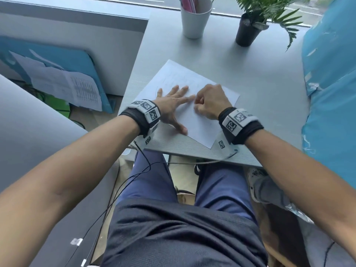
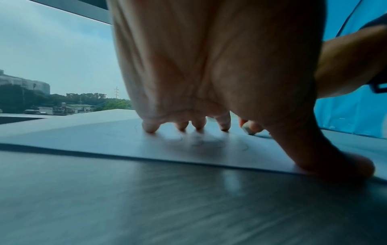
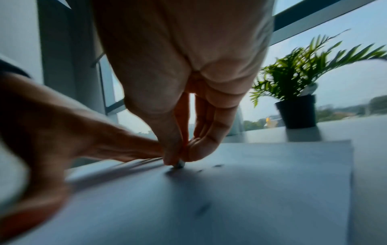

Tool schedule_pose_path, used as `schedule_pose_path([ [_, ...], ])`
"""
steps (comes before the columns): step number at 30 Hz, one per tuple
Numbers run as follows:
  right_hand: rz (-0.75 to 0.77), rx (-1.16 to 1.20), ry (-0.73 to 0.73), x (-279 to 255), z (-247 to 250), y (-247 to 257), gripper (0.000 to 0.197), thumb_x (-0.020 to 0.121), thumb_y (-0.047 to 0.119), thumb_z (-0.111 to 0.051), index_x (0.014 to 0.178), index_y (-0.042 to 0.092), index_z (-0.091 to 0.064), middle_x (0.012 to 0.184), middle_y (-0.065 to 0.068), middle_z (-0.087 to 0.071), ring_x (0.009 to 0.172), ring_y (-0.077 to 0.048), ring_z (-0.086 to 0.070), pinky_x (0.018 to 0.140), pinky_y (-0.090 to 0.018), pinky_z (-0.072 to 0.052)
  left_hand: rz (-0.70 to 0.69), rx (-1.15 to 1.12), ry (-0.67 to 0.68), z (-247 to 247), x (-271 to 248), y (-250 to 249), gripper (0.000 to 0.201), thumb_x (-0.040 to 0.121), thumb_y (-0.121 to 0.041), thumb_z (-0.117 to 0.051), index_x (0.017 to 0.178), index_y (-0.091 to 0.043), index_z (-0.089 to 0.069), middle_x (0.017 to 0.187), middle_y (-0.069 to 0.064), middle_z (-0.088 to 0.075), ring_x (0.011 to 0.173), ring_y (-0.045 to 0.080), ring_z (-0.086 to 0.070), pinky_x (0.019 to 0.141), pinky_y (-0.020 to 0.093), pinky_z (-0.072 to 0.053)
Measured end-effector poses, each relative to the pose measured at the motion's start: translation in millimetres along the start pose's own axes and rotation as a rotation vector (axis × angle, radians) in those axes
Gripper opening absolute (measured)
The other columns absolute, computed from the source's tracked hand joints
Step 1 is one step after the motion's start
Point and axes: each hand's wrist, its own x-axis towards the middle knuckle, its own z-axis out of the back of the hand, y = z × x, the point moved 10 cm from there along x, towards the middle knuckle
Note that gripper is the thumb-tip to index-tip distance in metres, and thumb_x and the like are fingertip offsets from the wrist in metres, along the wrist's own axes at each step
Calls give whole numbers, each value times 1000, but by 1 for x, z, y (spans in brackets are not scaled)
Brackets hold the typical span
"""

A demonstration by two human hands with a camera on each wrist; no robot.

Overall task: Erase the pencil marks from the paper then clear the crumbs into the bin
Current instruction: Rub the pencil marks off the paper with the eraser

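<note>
So the grey table [image 1: 260, 89] sits right against a big window, and past its left edge there's a blue board with printed sheets [image 1: 65, 87] leaning on the floor. A blue plastic-looking sheet [image 1: 331, 93] hangs on the right.

Containers at the back of the table: a white cup [image 1: 194, 20] with some pink stick-shaped stuff in it (can't tell what exactly), and just right of it a black pot [image 1: 247, 32] with a green fern-like plant in it.

The paper [image 1: 202, 124] lies flat near the front edge of the table, turned at an angle. Faint pencil marks [image 1: 179, 78] show on its far half.

The left hand [image 1: 173, 105] is spread out flat on the paper, fingers straight, pressing it down, thumb at the near edge. Nothing held there. The right hand [image 1: 210, 103] sits just right of it, knuckles up, fingers curled in.

From the head view you can't see what's in that right grip at all. The right wrist view sorts it out: thumb and fingertips pinch a small eraser [image 3: 179, 164] with its tip touching the paper, and a few dark crumbs [image 3: 217, 165] lie on the sheet just beside it. The left wrist view catches the eraser [image 2: 248, 130] too, past the 4 pressed fingertips [image 2: 149, 127], plus looping pencil lines under the palm.
</note>
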Motion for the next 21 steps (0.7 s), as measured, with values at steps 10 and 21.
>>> schedule_pose_path([
  [10, 91, 42, 94, -13, -16, 13, 8, 76, 15, -72, 79, 14, -80, 75, -1, -73, 65, -11, -63, 67, -24, -56, 24, -5, 14, -5, 5, 4, 145, 45, -78, -79, 155, -44, 10, 161, -7, 29, 147, 23, 29, 111, 72, 11],
  [21, 172, 40, 220, -29, -32, 32, 8, 78, 14, -73, 81, 13, -80, 77, 0, -73, 68, -11, -65, 68, -24, -56, 55, -17, 39, -4, 4, 4, 146, 47, -73, -82, 155, -44, 11, 160, -9, 32, 146, 21, 32, 109, 73, 13],
])
